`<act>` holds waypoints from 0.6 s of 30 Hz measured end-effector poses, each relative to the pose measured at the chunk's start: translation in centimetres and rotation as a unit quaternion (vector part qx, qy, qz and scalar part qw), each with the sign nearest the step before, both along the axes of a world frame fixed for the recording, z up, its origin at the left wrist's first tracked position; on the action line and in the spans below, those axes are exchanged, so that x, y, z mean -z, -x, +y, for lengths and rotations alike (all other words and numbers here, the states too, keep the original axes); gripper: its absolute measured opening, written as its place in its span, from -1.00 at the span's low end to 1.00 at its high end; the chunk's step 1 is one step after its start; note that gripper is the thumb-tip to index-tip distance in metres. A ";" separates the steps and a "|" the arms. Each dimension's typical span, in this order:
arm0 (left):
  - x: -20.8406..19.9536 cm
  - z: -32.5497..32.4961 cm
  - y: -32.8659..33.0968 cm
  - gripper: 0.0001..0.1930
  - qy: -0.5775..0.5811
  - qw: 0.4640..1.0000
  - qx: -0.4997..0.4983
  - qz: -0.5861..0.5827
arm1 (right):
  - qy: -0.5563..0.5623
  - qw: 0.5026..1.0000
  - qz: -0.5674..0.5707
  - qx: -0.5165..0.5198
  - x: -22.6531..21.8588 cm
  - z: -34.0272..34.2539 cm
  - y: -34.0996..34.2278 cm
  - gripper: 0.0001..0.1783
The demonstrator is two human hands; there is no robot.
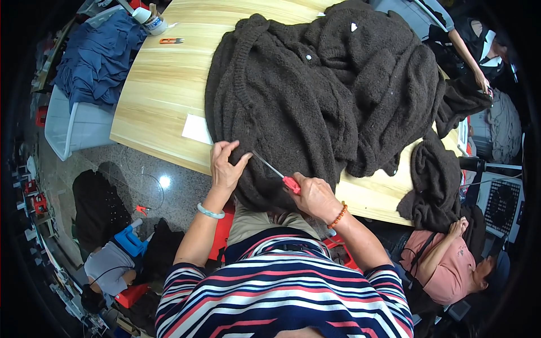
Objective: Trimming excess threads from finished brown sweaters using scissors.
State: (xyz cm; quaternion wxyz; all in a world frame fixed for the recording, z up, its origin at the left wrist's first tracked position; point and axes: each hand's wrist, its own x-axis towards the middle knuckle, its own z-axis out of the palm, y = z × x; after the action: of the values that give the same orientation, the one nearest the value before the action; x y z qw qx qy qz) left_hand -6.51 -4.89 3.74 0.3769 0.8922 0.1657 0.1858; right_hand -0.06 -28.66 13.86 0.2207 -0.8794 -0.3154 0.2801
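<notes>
Dark brown knit cardigan [321, 96] sprawls across the wooden table [163, 84] at frame centre. The left hand [225, 166] pinches its lower hem (fingers together), while the right hand [314, 197] grips red-handled snips [282, 176] against the fabric.

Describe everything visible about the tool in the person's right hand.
The tool is a small thread snip with a red handle and thin metal blades. The right hand grips the red end; the blades point up-left, lying across the dark brown knitted garment near its lower edge. The left hand pins the knit just beside the blade tips. Whether the blades are open cannot be told.
</notes>
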 end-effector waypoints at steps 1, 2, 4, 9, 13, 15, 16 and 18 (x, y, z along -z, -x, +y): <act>-0.8 0.1 -0.9 -0.58 0.001 1.000 0.001 -0.001 | -0.012 1.000 0.005 0.010 -0.1 0.0 0.0 -0.71; -1.6 0.1 -2.0 -0.56 -0.043 0.999 -0.011 -0.018 | -0.013 1.000 0.005 0.022 -0.4 0.2 -0.1 -0.71; -1.5 0.3 -4.2 -0.55 -0.101 0.994 -0.019 -0.019 | -0.025 0.999 -0.009 0.029 -0.3 0.7 -0.2 -0.71; 3.4 1.7 -5.9 -0.73 -0.124 0.987 0.035 0.100 | 0.009 0.999 -0.039 0.029 -0.2 1.8 -0.7 -0.73; 4.4 2.7 -6.0 -0.88 -0.016 0.998 0.040 0.037 | 0.034 0.998 -0.049 0.025 1.3 1.9 -0.8 -0.68; 4.3 3.2 -5.5 -0.86 0.101 0.994 0.017 0.023 | 0.007 0.999 -0.048 0.018 1.4 2.3 -1.0 -0.68; 5.3 3.5 -5.3 -0.87 0.170 0.985 0.005 0.025 | 0.006 0.999 -0.047 0.019 1.2 2.6 -1.2 -0.68; 4.5 3.4 -5.5 -0.88 0.264 0.965 -0.004 0.013 | 0.034 0.998 -0.035 0.047 0.4 3.2 -2.0 -0.67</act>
State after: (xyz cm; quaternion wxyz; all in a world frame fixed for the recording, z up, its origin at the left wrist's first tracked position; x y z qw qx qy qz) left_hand -1.05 -1.54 -0.78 0.5957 0.7629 0.2173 0.1258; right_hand 1.93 -25.41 13.51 0.1920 -0.9096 -0.2718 0.2488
